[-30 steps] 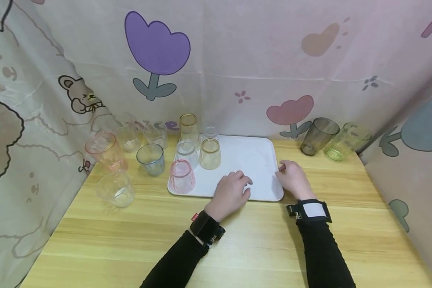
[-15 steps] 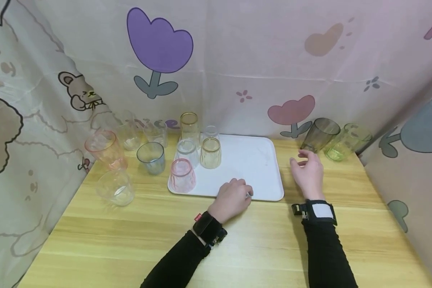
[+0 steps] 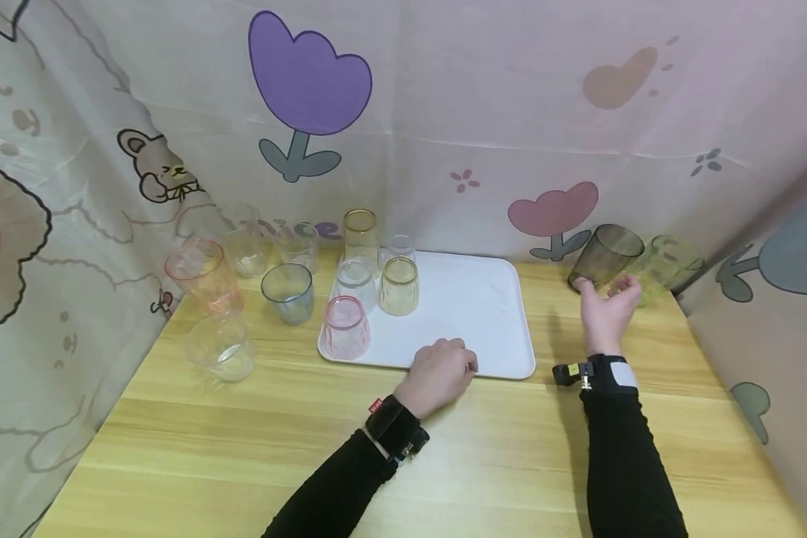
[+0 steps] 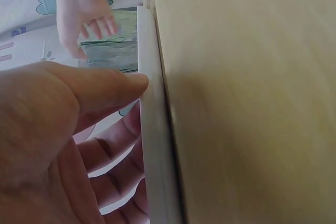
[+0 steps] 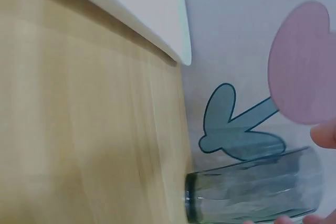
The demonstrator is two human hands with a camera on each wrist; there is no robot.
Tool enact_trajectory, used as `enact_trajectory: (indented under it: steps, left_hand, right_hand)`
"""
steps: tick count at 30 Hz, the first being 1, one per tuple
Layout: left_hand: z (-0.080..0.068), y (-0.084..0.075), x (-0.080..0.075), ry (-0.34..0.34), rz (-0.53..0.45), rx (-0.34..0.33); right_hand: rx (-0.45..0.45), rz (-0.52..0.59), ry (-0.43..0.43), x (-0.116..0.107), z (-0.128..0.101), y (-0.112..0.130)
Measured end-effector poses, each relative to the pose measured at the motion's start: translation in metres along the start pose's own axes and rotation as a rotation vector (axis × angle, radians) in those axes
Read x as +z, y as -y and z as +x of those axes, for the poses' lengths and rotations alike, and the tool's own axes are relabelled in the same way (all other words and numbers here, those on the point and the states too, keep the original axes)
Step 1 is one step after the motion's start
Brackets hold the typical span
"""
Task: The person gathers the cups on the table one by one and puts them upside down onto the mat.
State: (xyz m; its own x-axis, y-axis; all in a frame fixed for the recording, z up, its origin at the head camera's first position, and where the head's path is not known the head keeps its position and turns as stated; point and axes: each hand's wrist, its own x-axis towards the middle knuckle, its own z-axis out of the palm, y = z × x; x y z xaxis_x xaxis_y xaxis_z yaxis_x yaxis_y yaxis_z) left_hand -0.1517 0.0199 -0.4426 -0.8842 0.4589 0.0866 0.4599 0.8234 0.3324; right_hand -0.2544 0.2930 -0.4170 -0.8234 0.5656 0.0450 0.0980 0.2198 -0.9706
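My left hand (image 3: 440, 373) lies at the front rim of a white tray (image 3: 474, 302), fingers curled on the tray. In the left wrist view the thumb (image 4: 105, 85) presses the tray rim (image 4: 152, 129). My right hand (image 3: 605, 306) is at the back right with spread fingers around the base of a tilted grey tumbler (image 3: 608, 254). In the right wrist view the grey tumbler (image 5: 252, 192) leans on the curtain and only fingertips (image 5: 325, 135) show beside it. Whether they touch the glass is unclear.
A green glass (image 3: 669, 265) leans right of the tumbler. On the tray's left part stand a pink glass (image 3: 344, 326), an amber glass (image 3: 399, 285) and others. Left of the tray are a blue-grey glass (image 3: 287, 293), a tall pink glass (image 3: 205, 276) and a clear glass (image 3: 220, 347). Curtains close three sides.
My right hand left the tray's right edge and moved back and right to the grey tumbler. My left hand slid slightly toward the tray's front rim and stays there.
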Motion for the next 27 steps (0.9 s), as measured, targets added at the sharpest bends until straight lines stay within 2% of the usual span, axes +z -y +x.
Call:
enact_trajectory:
  steps: [3, 8, 18, 27]
  left_hand:
    - [0.0, 0.0, -0.001, 0.001, -0.004, -0.002]
    - [0.0, 0.0, -0.002, 0.011, -0.016, -0.016]
    - [-0.001, -0.001, -0.001, 0.006, -0.031, -0.02]
    - [-0.001, -0.001, -0.002, 0.004, -0.037, -0.024]
  right_hand:
    - [0.088, 0.072, 0.033, -0.002, 0.012, 0.0]
    - [0.14, 0.04, 0.068, -0.002, 0.029, -0.001]
    - [0.133, 0.047, 0.031, 0.004, 0.054, -0.002]
    - [0.136, 0.073, -0.015, 0.008, 0.061, -0.001]
